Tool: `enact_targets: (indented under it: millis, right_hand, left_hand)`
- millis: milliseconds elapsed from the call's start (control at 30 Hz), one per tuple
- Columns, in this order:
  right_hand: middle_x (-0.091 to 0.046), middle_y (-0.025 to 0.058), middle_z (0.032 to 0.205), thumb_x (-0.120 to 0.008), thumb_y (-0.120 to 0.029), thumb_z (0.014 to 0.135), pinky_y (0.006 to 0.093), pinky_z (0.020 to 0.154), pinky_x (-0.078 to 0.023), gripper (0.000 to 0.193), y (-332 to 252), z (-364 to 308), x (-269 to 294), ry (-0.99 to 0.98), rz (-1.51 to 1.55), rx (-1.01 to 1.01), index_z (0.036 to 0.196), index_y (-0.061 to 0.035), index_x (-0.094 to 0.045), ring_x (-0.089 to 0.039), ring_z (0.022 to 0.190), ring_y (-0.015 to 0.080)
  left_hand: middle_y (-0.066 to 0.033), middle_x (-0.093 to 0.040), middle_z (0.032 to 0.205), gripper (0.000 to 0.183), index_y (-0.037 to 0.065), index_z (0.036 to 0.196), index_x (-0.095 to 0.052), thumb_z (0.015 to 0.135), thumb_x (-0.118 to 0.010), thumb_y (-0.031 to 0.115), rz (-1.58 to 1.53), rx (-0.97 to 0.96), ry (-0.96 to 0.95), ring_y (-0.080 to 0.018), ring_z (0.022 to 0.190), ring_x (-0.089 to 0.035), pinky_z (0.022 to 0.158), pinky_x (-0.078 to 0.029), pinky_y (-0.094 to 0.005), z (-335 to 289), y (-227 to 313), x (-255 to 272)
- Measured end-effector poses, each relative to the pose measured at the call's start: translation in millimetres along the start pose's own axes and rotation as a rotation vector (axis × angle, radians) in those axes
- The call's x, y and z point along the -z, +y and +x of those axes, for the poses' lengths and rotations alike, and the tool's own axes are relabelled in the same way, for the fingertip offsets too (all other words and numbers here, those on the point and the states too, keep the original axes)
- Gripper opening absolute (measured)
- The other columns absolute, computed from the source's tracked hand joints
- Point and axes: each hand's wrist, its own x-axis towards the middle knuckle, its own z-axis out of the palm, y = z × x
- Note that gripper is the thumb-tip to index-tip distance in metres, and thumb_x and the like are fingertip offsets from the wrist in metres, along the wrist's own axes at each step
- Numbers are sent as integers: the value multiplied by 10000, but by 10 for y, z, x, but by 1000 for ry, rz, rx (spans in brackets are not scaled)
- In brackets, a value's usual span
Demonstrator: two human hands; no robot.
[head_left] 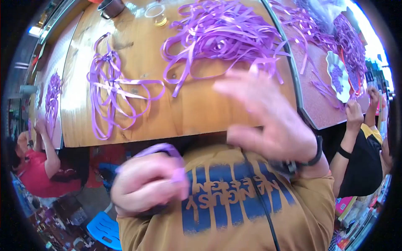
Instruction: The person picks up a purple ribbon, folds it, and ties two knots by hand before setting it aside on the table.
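A flat purple ribbon strip [165, 149] loops over the left hand [148, 184], low in front of the person's ochre shirt [234, 217]. That hand is clenched around the strip. The right hand [268, 115] hangs blurred above the wooden table [197, 108], fingers spread, grasping nothing. A ribbon pile [222, 35] and a smaller ribbon bundle [109, 90] lie on the table.

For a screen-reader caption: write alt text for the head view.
Seen from above, the person's left hand is closed around a loop of purple ribbon near the chest, while the right hand is open and blurred over the edge of a wooden table. A large tangle of purple ribbon strips and a smaller bunch lie on the table.
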Motion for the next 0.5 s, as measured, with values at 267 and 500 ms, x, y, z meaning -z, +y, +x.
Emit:
enact_targets:
  millis: [267, 500]
  right_hand:
    - [-592, 47, 918, -523, -132, 860, 392, 967, -285, 153, 39, -62, -47, -272, 462, -150, 938, -22, -595, -558, 843, 159]
    - [-543, 41, 702, -440, -182, 913, 198, 596, -375, 211, 192, -278, 242, 392, 829, -433, 918, 5, -539, -512, 648, 106]
  left_hand:
    - [34, -534, 733, 124, 0, 890, -591, 818, -575, 98, -33, 214, 149, -16, 629, -436, 560, -348, -165, 364, -213, -101]
    - [22, -461, 574, 120, -20, 821, -563, 849, -481, 63, -33, 123, 634, -23, 461, -347, 433, -265, -180, 4, -399, 49]
